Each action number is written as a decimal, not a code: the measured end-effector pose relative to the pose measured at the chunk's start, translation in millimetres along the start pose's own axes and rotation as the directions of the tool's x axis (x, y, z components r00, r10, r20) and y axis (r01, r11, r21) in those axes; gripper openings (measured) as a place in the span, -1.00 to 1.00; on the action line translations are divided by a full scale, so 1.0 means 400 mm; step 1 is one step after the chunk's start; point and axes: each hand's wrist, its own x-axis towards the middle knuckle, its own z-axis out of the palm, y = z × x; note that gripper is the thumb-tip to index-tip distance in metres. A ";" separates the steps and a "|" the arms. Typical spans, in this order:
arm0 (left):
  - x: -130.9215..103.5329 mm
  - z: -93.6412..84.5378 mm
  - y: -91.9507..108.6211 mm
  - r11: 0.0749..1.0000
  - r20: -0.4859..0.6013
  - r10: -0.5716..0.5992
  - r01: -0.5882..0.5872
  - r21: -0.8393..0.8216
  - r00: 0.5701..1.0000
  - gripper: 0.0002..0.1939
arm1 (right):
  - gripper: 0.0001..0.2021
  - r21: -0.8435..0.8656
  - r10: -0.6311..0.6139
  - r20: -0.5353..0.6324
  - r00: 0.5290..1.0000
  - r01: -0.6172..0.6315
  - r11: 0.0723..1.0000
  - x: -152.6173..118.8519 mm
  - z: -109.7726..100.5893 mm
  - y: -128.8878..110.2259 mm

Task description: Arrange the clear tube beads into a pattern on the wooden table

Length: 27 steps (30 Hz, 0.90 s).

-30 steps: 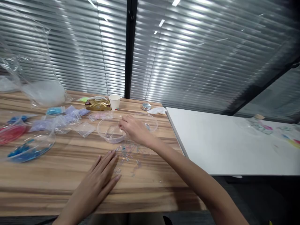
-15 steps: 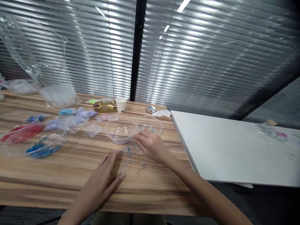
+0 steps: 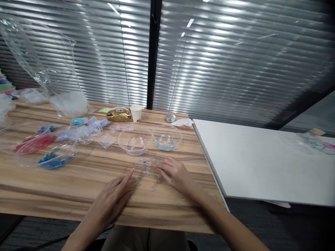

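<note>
Small clear and coloured tube-like pieces [image 3: 147,164] lie scattered on the wooden table. At their right edge is my right hand [image 3: 174,174], its thumb and fingertips pinched together; whatever is between them is too small to name. My left hand [image 3: 113,195] rests at the lower left of the pieces, index finger extended toward them and the other fingers apart, holding nothing. Just behind the pieces stand two clear round bowls: the left bowl [image 3: 136,150] has pale lilac contents, the right bowl [image 3: 165,143] light blue ones.
Clear containers with red pieces [image 3: 39,143] and blue pieces [image 3: 53,162] are at the left. Small lilac bags [image 3: 87,132], a gold packet [image 3: 119,115], a paper cup [image 3: 136,113], a round tin [image 3: 170,118] and a white tissue [image 3: 182,122] lie behind. A white table [image 3: 261,160] adjoins at right.
My right hand has come down and right from beside the bowls to the scattered pieces, uncovering the right bowl. My left hand's index finger now points out more. The view has shifted slightly.
</note>
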 end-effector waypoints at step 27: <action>0.016 -0.008 -0.001 0.994 0.187 0.097 -0.104 0.028 0.978 -0.44 | -0.87 0.237 0.019 0.396 0.918 -0.122 0.964 -0.011 -0.072 0.048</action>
